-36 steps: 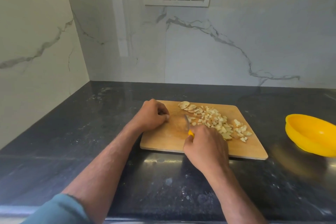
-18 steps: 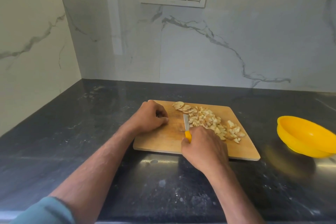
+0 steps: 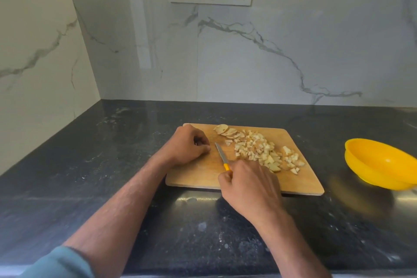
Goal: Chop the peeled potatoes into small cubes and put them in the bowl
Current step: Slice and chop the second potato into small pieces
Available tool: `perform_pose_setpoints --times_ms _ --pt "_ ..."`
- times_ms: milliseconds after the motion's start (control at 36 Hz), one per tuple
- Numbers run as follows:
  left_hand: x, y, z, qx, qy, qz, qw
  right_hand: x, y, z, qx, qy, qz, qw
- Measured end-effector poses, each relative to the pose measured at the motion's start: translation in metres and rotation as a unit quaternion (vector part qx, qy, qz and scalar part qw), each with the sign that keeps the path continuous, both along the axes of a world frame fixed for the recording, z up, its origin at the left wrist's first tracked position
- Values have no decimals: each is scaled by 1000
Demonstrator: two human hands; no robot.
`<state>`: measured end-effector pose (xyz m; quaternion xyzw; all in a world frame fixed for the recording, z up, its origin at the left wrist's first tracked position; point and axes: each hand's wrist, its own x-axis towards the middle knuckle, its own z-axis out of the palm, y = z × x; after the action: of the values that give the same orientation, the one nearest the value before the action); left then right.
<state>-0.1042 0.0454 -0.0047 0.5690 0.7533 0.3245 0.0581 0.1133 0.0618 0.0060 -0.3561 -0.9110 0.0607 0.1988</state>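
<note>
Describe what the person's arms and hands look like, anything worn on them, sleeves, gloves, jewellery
Both hands, the left hand and the right hand, are bare, with no gloves. No ring, watch or bracelet shows on either hand or wrist. Both forearms are uncovered. A teal-blue sleeve covers the left arm near the frame's bottom edge. No sleeve shows on the right arm.

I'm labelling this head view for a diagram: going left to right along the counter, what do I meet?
Left hand → knife → potato pieces → bowl. The first three are over the cutting board; the right hand overlaps the knife handle, so it is left out.
</note>
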Motion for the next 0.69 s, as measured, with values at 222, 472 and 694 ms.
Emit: perform_pose_setpoints --times_ms 222,472,694 --pt "2 1 0 8 3 -1 1000 6 12 2 7 88 -48 995" --pt "5 15 4 39 -18 6 999 9 54 12 15 131 -66 989" --pt "17 69 24 2 53 -26 998 13 63 5 7 154 -101 983"
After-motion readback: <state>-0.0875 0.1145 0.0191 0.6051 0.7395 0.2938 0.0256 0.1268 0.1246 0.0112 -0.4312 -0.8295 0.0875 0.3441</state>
